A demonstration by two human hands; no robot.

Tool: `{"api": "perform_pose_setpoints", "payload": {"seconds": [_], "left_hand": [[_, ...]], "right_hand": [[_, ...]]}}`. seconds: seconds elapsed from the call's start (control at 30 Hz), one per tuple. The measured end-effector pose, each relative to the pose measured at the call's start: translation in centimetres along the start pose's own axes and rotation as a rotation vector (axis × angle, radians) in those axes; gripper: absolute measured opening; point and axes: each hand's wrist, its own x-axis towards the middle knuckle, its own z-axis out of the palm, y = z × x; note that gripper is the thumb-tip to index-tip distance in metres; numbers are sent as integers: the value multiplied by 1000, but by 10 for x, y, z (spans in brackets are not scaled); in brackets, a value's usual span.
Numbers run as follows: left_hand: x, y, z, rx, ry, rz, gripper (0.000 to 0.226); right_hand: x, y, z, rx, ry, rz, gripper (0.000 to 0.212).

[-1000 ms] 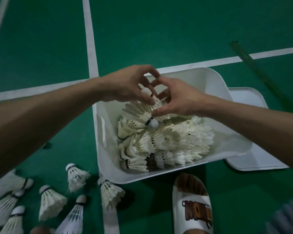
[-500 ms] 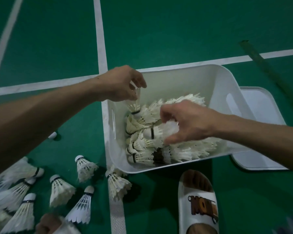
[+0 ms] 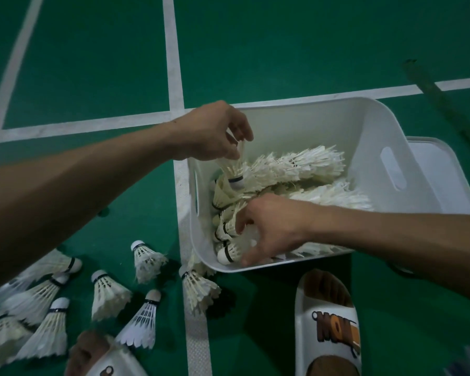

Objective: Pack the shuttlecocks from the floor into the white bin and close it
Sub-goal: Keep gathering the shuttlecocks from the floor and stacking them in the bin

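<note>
Green court floor, white lines. On it sits the white bin, holding stacked shuttlecocks. The left hand pinches one shuttlecock by its feathers, cork down, over the bin. The right hand grips a second shuttlecock in the near corner. Loose shuttlecocks lie on the floor to the left. The slipper reads "MON", the rest unclear.

A green court floor lies under dim light. White lines cross it at right angles; a dark strip runs diagonally at upper right.
</note>
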Motion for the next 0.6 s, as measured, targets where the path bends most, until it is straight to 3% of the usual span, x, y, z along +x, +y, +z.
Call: {"api": "perform_pose_setpoints", "payload": {"seconds": [0.13, 0.33, 0.53, 0.6], "left_hand": [[-4, -1, -1, -7, -25, 15, 34], [-8, -1, 1, -33, -54, 44, 35], [-13, 2, 3, -88, -100, 32, 41], [-14, 3, 3, -71, -108, 44, 40]], "right_hand": [[-4, 6, -7, -29, -17, -42, 59], [-2, 3, 14, -8, 28, 14, 39], [-9, 3, 1, 95, 31, 43, 66], [-14, 7, -12, 179, 26, 77, 66]]}}
